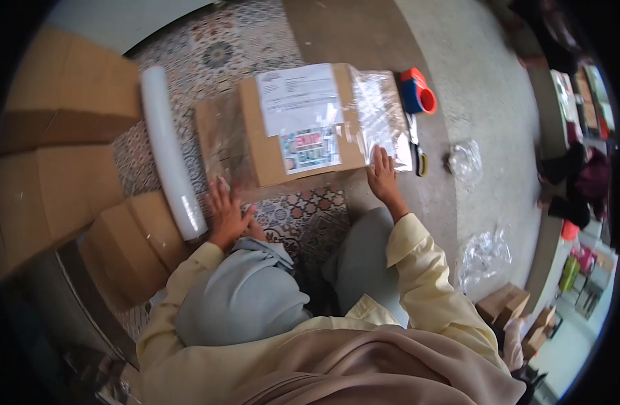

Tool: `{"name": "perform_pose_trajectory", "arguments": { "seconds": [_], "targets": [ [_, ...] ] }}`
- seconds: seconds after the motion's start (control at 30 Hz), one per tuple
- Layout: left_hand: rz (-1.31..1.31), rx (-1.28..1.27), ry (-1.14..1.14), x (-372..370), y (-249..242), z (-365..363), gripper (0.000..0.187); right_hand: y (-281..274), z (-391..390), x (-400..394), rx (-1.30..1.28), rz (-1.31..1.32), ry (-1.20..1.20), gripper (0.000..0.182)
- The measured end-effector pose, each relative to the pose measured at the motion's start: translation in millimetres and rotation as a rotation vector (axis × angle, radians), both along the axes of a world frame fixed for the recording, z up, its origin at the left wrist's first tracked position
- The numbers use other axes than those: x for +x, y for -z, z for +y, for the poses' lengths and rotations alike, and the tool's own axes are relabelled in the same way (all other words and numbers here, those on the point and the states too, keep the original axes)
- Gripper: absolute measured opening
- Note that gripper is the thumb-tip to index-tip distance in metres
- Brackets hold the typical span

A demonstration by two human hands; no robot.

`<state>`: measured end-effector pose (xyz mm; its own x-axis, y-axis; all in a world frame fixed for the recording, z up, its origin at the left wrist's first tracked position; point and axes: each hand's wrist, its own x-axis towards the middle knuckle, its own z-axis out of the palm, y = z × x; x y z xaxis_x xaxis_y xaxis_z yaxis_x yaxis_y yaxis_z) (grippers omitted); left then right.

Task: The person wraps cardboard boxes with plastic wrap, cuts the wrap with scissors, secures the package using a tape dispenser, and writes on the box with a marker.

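On the patterned floor in front of me lies a cardboard box, with a printed white paper and a colourful printed sheet on its top. Clear plastic film covers its right end and extends past both sides. My left hand is open, fingers spread, at the film's near left edge. Fingers stretched out, my right hand lies flat on the film at the box's near right corner. Scissors and a red and blue tape dispenser sit just right of the film.
A white roll of wrap lies left of the box. Several larger cardboard boxes stand beyond it. Crumpled clear plastic and another crumpled piece are on the concrete floor at right. Other people appear at the far right edge.
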<state>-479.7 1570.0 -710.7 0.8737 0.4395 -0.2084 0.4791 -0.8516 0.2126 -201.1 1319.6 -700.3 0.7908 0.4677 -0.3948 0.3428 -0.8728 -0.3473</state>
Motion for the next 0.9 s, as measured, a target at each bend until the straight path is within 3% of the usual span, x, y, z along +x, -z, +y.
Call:
{"name": "perform_pose_trajectory", "arguments": {
  "seconds": [0.03, 0.13, 0.2, 0.23, 0.33, 0.47, 0.6, 0.67, 0.7, 0.77, 0.8, 0.87, 0.9],
  "targets": [
    [0.013, 0.017, -0.036, 0, -4, -1, 0.074, 23, -6, 0, -0.005, -0.097, -0.065, 0.058],
    [0.103, -0.085, -0.097, 5, -13, 4, 0.072, -9, 16, -5, -0.159, -0.047, 0.026, 0.069],
    [-0.326, -0.315, -0.214, 6, -9, 7, 0.073, -21, 24, -5, -0.193, -0.108, 0.093, 0.076],
    [-0.315, -0.315, -0.229, 8, -7, 7, 0.073, -21, 23, -5, -0.153, -0.173, 0.127, 0.079],
    [-0.112, -0.084, 0.059, 18, -5, 5, 0.081, -9, 14, -1, -0.168, -0.278, -0.068, 0.076],
    [-0.022, -0.059, 0.096, 24, -4, 4, 0.087, -13, 17, 4, -0.301, -0.18, -0.147, 0.077],
    [-0.054, -0.113, 0.089, 18, -3, 10, 0.085, -9, 14, 7, -0.268, -0.183, -0.147, 0.079],
    [-0.293, -0.203, 0.076, 5, 4, 14, 0.077, -10, 8, 14, -0.134, -0.14, -0.12, 0.077],
    [-0.292, -0.202, 0.063, 3, 1, 14, 0.077, -2, -4, 24, 0.161, -0.193, -0.113, 0.068],
    [-0.242, -0.107, 0.045, -3, -8, 17, 0.059, 8, -22, 42, 0.435, -0.226, 0.029, 0.06],
    [-0.237, -0.104, 0.028, -3, -14, 24, 0.059, 11, -29, 52, 0.451, -0.204, 0.125, 0.057],
    [-0.213, -0.556, -0.317, 6, -22, 50, 0.045, 17, -36, 73, 0.564, -0.141, 0.345, 0.053],
    [-0.212, -0.555, -0.329, 15, -23, 59, 0.045, 7, -24, 73, 0.661, -0.098, 0.468, 0.051]
  ]
}}
